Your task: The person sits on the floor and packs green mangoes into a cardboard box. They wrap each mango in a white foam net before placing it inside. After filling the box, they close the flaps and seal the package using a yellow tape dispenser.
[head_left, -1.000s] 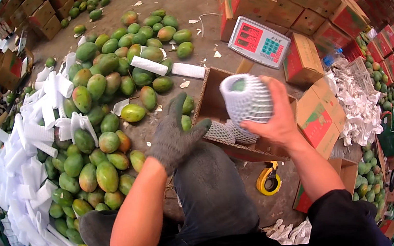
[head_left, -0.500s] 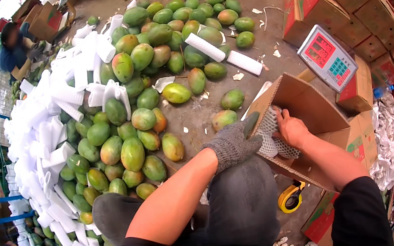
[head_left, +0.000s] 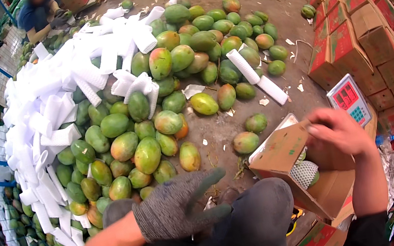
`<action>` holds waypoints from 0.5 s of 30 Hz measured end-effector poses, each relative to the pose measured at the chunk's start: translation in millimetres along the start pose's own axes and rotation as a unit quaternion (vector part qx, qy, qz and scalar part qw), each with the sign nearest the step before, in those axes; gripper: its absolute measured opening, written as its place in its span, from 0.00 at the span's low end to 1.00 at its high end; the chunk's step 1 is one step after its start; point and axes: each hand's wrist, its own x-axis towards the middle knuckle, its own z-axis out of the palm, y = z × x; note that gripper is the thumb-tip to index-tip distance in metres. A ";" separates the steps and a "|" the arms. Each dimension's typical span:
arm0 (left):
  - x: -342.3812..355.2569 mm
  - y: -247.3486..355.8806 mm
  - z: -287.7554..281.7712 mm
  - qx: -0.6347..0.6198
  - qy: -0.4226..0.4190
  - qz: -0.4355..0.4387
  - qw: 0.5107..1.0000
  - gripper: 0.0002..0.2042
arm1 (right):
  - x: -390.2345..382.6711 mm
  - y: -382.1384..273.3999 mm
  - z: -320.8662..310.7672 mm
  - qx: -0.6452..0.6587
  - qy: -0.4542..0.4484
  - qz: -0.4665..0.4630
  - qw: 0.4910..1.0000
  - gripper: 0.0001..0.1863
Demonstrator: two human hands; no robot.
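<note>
Seen from the head camera, a packer crouches over an open cardboard box beside a floor heap of green and red mangoes. The bare right hand, which a second ago held a mango in a white foam net sleeve above the box and half a second ago was down inside it, now rests on the box's raised flap, fingers curled together on the cardboard edge and no longer carrying fruit. The netted mango lies inside the box, apparently just set down, so one more fruit seems packed. The grey-gloved left hand has drawn back over the knee, fingers spread and empty, pointing toward the heap. Loose foam sleeves and a weighing scale sit nearby.
</note>
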 end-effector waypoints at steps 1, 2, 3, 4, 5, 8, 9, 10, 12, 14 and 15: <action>-2.6 -5.5 -1.4 0.016 -0.005 0.029 0.999 0.36 | 43.7 -20.6 9.2 -0.052 -0.009 -0.028 0.998 0.14; -0.6 -10.3 -4.1 0.026 -0.016 0.068 0.997 0.35 | 90.4 -28.7 14.8 -0.170 -0.016 -0.038 0.985 0.17; -6.5 -6.5 -7.6 0.046 -0.020 0.096 0.994 0.34 | 142.0 -28.4 23.4 -0.281 -0.032 -0.061 0.957 0.19; -6.6 -12.1 -9.7 0.031 -0.009 0.133 0.991 0.33 | 183.2 -14.5 26.8 -0.378 -0.009 -0.050 0.924 0.22; -8.9 -15.5 -10.8 0.047 -0.014 0.133 0.990 0.34 | 233.1 12.5 39.7 -0.405 0.021 -0.023 0.914 0.22; -22.0 -19.5 -26.6 0.055 -0.021 0.099 0.993 0.34 | 373.1 110.1 72.9 -0.488 0.080 -0.055 0.867 0.26; -31.5 -15.0 -36.0 0.025 -0.017 0.068 0.997 0.32 | 402.8 125.1 87.5 -0.495 0.105 -0.038 0.862 0.29; -39.9 -12.9 -41.8 -0.006 -0.008 0.027 1.000 0.31 | 421.5 117.1 113.0 -0.453 0.157 0.014 0.878 0.36; -47.3 -22.5 -49.8 -0.018 0.023 0.009 1.000 0.33 | 453.3 117.4 134.7 -0.472 0.200 0.072 0.856 0.47; -48.3 -35.5 -58.8 -0.029 0.039 -0.007 0.999 0.33 | 479.8 147.2 140.4 -0.513 0.274 0.094 0.808 0.51; -46.8 -43.9 -63.8 -0.033 0.038 -0.020 0.999 0.33 | 492.0 164.7 140.7 -0.536 0.306 0.113 0.778 0.53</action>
